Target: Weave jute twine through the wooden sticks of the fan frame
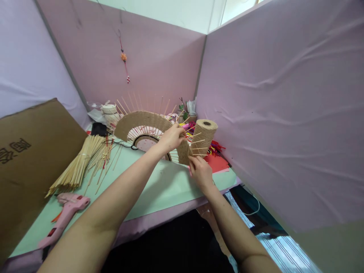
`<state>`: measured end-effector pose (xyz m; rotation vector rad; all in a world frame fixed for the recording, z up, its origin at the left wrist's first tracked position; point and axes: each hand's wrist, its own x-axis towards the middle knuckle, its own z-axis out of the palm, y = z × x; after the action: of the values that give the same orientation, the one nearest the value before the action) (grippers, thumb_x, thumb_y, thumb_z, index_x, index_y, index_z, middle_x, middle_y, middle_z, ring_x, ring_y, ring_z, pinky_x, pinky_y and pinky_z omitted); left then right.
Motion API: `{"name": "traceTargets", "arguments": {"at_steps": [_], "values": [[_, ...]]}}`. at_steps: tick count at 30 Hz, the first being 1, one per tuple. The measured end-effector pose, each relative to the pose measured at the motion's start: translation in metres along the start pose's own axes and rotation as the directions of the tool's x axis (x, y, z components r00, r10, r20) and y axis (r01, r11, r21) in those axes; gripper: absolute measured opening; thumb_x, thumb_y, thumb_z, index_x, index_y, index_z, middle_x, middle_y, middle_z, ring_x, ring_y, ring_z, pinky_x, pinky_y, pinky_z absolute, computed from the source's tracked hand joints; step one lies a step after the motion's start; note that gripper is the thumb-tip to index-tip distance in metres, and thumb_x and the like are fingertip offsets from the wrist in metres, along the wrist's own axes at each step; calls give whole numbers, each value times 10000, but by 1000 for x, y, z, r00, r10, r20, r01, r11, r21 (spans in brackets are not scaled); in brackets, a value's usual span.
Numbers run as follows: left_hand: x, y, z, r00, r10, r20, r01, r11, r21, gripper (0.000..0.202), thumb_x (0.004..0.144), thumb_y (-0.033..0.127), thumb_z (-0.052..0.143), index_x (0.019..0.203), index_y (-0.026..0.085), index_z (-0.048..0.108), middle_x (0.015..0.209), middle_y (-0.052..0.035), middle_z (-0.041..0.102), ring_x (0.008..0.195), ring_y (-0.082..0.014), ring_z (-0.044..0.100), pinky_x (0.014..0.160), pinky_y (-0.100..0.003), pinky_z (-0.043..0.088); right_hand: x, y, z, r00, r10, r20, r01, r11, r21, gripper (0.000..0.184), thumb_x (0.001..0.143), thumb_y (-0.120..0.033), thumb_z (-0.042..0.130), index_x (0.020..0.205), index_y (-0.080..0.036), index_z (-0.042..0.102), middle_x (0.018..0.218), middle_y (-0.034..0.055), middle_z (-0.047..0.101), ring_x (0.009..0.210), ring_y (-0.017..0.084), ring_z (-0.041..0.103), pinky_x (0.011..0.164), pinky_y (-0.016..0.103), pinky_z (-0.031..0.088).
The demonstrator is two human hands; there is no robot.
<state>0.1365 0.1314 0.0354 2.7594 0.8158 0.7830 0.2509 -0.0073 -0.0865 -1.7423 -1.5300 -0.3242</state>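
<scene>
A woven fan [142, 118] stands on edge on the table, with a tan band in an arch and thin wooden sticks fanning out past its rim. At its base is a smaller half-round panel [145, 143] with a dark edge. My left hand [173, 137] is closed on the band's upper right, its fingertips among the sticks. My right hand [201, 172] pinches the lower right end of the band. Just behind that end stands a roll of tan woven paper [205, 132]. The fingers partly hide the band where they grip.
A bundle of wooden sticks [75, 165] lies left, with loose sticks beside it. A pink glue gun [66, 218] rests at the table's front left, near a cardboard sheet [31, 159]. Red paper [217, 163] lies right. Pink partitions [159, 57] enclose the table.
</scene>
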Motion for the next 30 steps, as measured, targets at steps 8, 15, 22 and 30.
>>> {"name": "traceTargets", "arguments": {"at_steps": [8, 15, 22, 30], "values": [[-3, -1, 0, 999, -14, -43, 13, 1000, -22, 161, 853, 337, 610, 872, 191, 675, 996, -57, 573, 917, -211, 600, 813, -319, 472, 0, -4, -2, 924, 364, -117, -263, 828, 496, 378, 886, -463, 544, 692, -155, 649, 670, 34, 653, 647, 161, 563, 636, 269, 429], [-1, -10, 0, 999, 32, -35, -33, 999, -35, 160, 863, 328, 598, 876, 186, 670, 996, -57, 577, 913, -206, 594, 807, -314, 466, 11, -4, -5, 897, 433, -85, -350, 814, 464, 383, 833, -472, 572, 625, -156, 632, 586, 8, 595, 573, 136, 472, 569, 249, 356], [-10, -10, 6, 995, 50, -86, -53, 998, -28, 163, 895, 308, 563, 969, 202, 662, 1100, -55, 583, 959, -195, 611, 828, -297, 476, 16, 5, -9, 871, 489, -50, -419, 792, 444, 360, 816, -470, 578, 752, -140, 708, 683, 52, 692, 613, 165, 556, 602, 266, 389], [-25, -6, 11, 985, 2, -170, 12, 996, 83, 289, 925, 348, 530, 1178, 239, 621, 1405, -79, 476, 1070, -226, 625, 833, -309, 505, 13, -4, -4, 855, 517, 39, -450, 703, 550, 363, 786, -469, 603, 913, -143, 699, 707, 81, 715, 633, 215, 632, 589, 300, 450]]}}
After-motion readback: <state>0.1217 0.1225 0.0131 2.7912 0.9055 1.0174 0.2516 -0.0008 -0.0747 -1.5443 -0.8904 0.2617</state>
